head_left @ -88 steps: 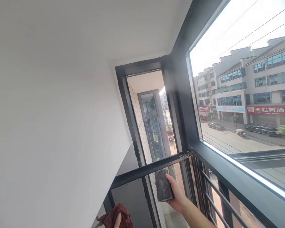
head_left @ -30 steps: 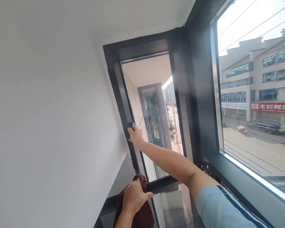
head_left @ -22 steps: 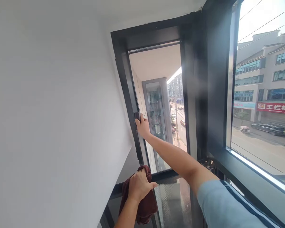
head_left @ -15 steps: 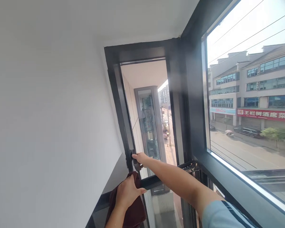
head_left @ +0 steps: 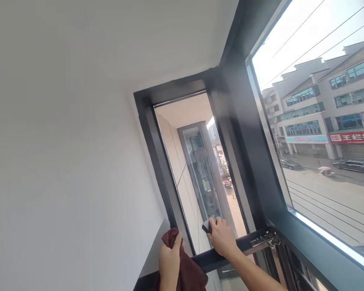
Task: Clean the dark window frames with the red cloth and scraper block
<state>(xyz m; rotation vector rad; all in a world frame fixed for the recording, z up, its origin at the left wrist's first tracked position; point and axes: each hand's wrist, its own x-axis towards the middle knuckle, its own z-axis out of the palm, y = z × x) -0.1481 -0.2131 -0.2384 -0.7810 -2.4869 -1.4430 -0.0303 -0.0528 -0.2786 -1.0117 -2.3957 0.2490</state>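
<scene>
Lower centre of frame: left hand closed on maroon cloth, against the black window frame. Just right: right hand gripping dark sponge block, pressed on the glass above the horizontal bar. Sponge long axis roughly level. Half a second earlier: sponge on the left upright; now shifted right, onto the pane.

I see my right hand on the window crossbar, sponge at its 11 o'clock; left hand with cloth at 9; latch at 3.
</scene>
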